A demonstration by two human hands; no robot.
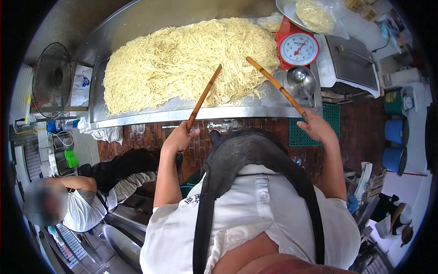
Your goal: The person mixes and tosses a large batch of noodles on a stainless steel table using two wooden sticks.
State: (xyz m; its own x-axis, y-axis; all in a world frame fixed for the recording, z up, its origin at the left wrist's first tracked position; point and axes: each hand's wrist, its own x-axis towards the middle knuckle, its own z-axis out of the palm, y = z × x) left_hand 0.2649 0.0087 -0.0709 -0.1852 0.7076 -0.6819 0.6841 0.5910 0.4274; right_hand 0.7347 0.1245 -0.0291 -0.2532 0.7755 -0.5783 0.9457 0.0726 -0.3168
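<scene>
From where I stand, the noodles [182,64] spread over most of the steel desk [155,118], leaving a bare strip along the near rim — roomier at front right. Beyond that, the red dial scale [299,48] and ladle [299,74] crowd the right end. The left hand [181,138] is closed round one bamboo stick [204,97], the right hand [318,128] round another bamboo rod [275,82]; both tips sit over the noodles — touching or just above, I can't tell. The scale's pan [287,8] is cut off at the top.
</scene>
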